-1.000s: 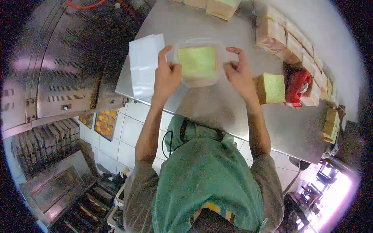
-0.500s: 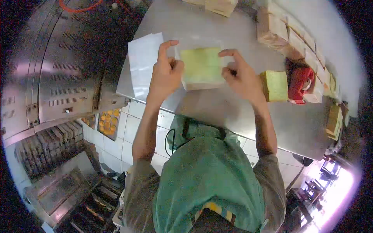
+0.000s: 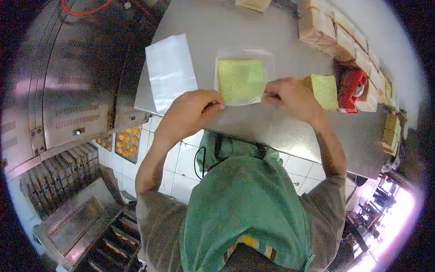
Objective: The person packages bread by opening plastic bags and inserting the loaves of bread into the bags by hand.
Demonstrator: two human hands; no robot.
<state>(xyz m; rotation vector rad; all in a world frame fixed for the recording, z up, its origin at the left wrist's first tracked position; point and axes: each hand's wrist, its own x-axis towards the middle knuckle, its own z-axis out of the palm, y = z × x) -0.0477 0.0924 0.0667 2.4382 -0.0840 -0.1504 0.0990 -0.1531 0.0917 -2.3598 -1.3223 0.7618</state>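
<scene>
Both hands have moved from higher beside the clear plastic bag (image 3: 247,53) to its near corners. The left hand (image 3: 195,109) is closed, its fingertips pinching the near left corner, and the right hand (image 3: 292,96) is closed on the near right corner; its fingers are blurred, so exactly how they hold the film I cannot tell. The piece of green bread (image 3: 240,81) lies flat inside the bag on the metal table (image 3: 281,133), between the hands and a little to their far side. The near edge of the film runs between the 2 grips, which I judge gives control of that edge rather than of the bread itself. To the left lie flat white plastic sheets or bags (image 3: 170,68), near the left hand. Just beyond the right hand stands another block of green bread (image 3: 324,92), with a red object (image 3: 350,92) beside it and wrapped loaves (image 3: 316,28) farther along the right side of the table
</scene>
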